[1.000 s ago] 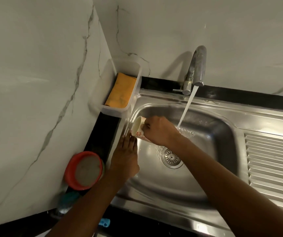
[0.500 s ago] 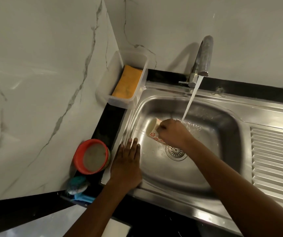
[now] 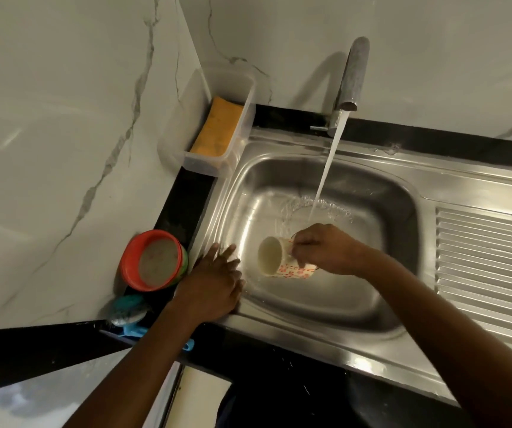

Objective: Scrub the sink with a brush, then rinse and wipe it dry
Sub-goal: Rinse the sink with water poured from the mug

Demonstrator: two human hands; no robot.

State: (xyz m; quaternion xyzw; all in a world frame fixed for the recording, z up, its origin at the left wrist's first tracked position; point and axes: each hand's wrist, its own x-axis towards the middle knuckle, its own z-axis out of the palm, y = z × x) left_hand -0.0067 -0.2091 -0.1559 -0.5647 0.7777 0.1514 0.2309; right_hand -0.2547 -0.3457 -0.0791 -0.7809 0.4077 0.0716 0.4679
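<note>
The right hand (image 3: pixel 322 250) curls its fingers round the cup (image 3: pixel 281 261), long axis near horizontal, mouth toward the left hand (image 3: pixel 214 282), lying flat, fingers straight, on the sink (image 3: pixel 279 144) rim.

Your rectangular stainless steel sink (image 3: pixel 381 211) sits wet, its floor glossy and rippled. Your teal round-headed brush with a blue handle (image 3: pixel 126 308) lies just off the sink's near left corner; your folded orange cloth (image 3: pixel 217 128) lies beside its far left corner.
</note>
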